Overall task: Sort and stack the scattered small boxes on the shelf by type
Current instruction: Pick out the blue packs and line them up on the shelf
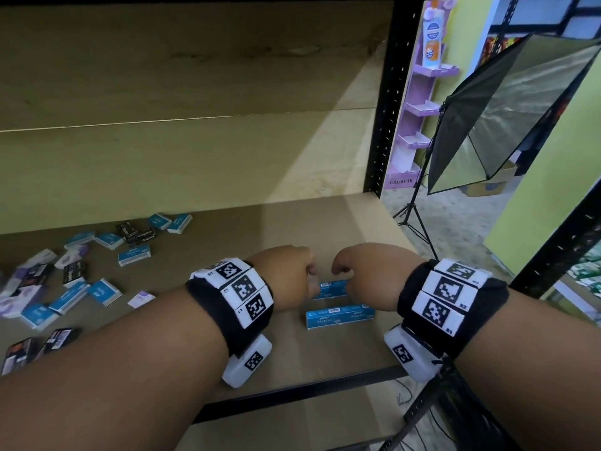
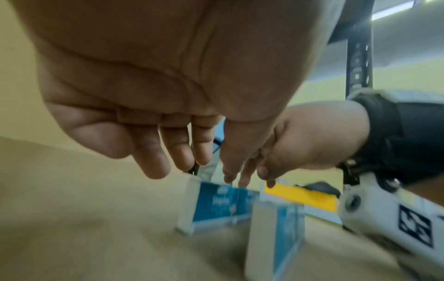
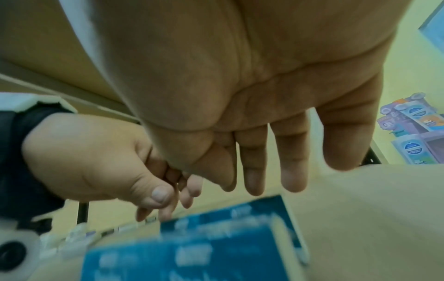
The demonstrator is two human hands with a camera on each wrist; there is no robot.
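Note:
Two rows of blue staple boxes lie on the shelf board point(image 1: 325, 222): a far row point(image 1: 333, 288) and a near row point(image 1: 338, 315). My left hand point(image 1: 286, 271) and right hand point(image 1: 364, 271) hover side by side over the far row, fingers pointing down. In the left wrist view the left fingers point(image 2: 180, 152) hang relaxed just above a blue box point(image 2: 216, 205) and grip nothing. In the right wrist view the right fingers point(image 3: 264, 167) are straight above blurred blue boxes point(image 3: 204, 247). Whether any fingertip touches a box I cannot tell.
Scattered at the left lie several loose blue boxes point(image 1: 135, 255), black boxes point(image 1: 140, 236) and purple-white boxes point(image 1: 19, 297). A black upright post point(image 1: 390, 109) bounds the shelf on the right. Beyond it stand a softbox light point(image 1: 504, 109) and a purple display rack point(image 1: 419, 109).

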